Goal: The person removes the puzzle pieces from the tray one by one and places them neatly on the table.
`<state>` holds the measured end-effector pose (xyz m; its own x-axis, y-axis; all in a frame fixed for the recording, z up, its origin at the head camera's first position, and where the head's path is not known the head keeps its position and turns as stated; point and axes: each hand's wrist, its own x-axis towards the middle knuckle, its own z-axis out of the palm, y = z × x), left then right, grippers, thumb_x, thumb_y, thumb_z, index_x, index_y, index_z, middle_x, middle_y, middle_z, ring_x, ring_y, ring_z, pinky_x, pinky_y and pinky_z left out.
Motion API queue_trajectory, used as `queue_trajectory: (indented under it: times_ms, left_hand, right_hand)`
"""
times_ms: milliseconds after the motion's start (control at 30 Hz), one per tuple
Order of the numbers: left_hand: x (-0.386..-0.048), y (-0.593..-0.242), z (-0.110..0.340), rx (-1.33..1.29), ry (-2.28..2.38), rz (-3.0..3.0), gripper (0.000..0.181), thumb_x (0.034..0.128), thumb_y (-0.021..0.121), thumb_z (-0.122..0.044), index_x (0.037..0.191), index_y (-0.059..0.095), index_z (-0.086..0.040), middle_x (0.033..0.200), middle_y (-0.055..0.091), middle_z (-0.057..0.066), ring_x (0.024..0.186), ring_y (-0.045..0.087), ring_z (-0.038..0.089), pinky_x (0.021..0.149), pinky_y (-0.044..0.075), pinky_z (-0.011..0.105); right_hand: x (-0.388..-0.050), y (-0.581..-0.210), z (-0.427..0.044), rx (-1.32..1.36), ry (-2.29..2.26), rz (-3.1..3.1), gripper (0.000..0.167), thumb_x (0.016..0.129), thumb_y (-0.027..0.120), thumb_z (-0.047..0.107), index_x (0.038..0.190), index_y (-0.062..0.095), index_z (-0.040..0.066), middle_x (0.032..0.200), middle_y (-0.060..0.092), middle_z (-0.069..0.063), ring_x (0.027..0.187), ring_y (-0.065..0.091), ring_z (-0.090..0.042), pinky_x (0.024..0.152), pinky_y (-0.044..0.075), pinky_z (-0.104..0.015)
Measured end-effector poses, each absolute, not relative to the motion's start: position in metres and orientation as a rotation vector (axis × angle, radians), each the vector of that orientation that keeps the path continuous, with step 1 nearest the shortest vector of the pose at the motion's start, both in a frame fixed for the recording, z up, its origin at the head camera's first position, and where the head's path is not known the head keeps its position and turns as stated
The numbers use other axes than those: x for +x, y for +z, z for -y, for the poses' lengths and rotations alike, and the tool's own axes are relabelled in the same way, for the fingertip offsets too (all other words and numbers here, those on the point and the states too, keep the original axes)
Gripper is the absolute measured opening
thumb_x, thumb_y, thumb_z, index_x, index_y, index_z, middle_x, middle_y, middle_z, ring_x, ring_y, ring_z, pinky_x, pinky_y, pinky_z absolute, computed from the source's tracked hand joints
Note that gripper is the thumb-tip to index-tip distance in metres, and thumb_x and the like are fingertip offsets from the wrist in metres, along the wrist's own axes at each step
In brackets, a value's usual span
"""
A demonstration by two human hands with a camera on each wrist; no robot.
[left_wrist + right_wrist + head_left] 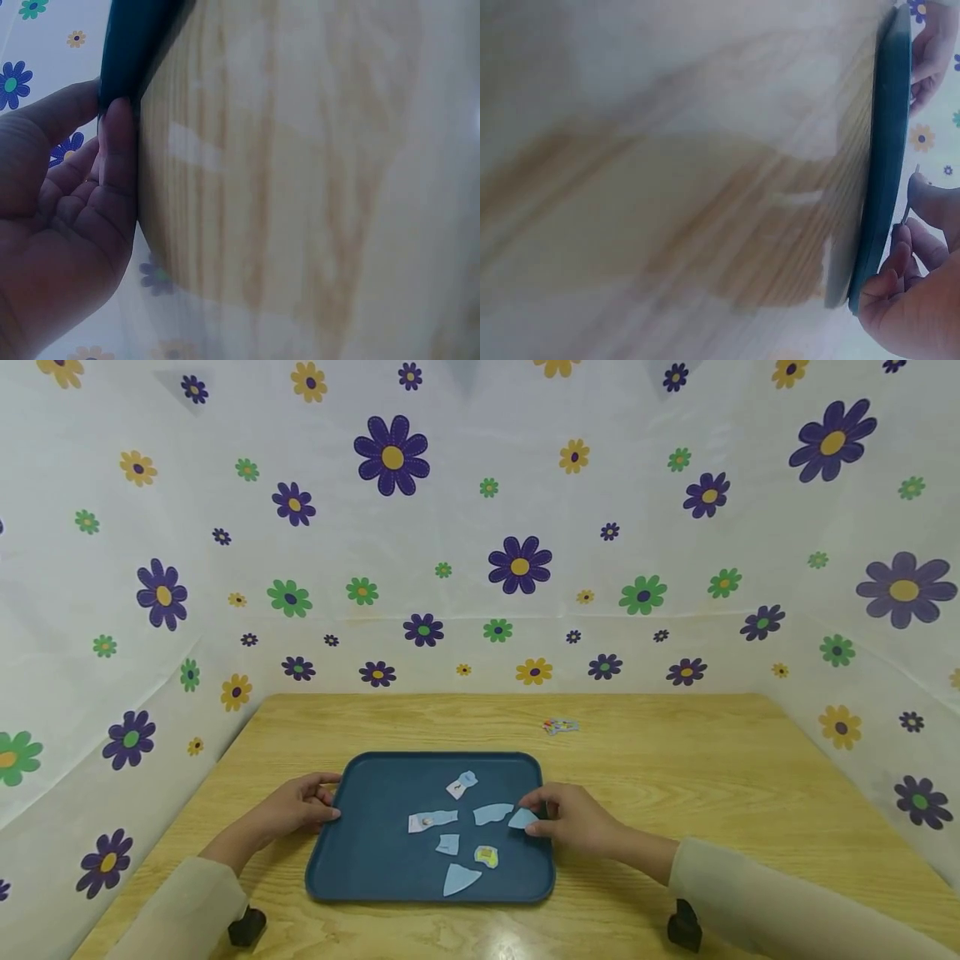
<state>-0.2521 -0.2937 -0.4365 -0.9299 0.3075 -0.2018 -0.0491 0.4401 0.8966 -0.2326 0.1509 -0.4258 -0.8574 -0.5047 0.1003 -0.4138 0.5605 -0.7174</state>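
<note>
A dark blue tray [367, 852] lies on the wooden table, bearing several torn-looking light blue pieces. My left hand [303, 802] holds the tray's left rim, with thumb and fingers meeting at the edge in the left wrist view. Over the tray's right side, my right hand [573, 818] pinches a light blue triangular puzzle piece [522, 817] between thumb and fingers. In the right wrist view that thin piece [910, 202] shows edge-on above the rim. Just left of it lies a curved blue piece [492, 813]. A yellow-marked piece [486, 857] and a larger triangular piece [461, 879] sit lower down.
A small colourful cutout [560, 726] lies on the table [675, 752] beyond the tray. A white flower-printed sheet [465, 527] encloses the back and sides. Two more pieces, one long [432, 821] and one small with a pale end [461, 785], lie mid-tray.
</note>
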Motion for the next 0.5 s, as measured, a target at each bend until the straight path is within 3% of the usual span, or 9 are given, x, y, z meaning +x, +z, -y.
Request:
queue_trajectory:
  times_ms: [267, 500]
  left_hand:
    - [-0.254, -0.439, 0.294, 0.215, 1.478, -2.369, 0.067, 0.0904, 0.068, -0.007, 0.145, 0.032, 0.007, 0.097, 0.051, 0.012, 0.081, 0.055, 0.024, 0.068, 0.051, 0.036]
    - [-0.254, -0.439, 0.295, 0.216, 1.472, -2.372, 0.067, 0.0893, 0.070, -0.009, 0.144, 0.034, 0.007, 0.096, 0.051, 0.012, 0.081, 0.055, 0.024, 0.069, 0.051, 0.036]
  right_hand:
    - [-0.238, -0.419, -0.159, -0.809, -1.252, -2.645, 0.029, 0.087, 0.072, 0.004, 0.114, 0.066, -0.004, 0.104, 0.066, -0.006, 0.082, 0.056, -0.018, 0.068, 0.049, -0.025]
    - [-0.248, -0.418, -0.169, -0.822, -1.273, -2.690, 0.029, 0.088, 0.071, 0.003, 0.115, 0.065, -0.005, 0.108, 0.066, -0.011, 0.085, 0.058, -0.019, 0.068, 0.050, -0.027]
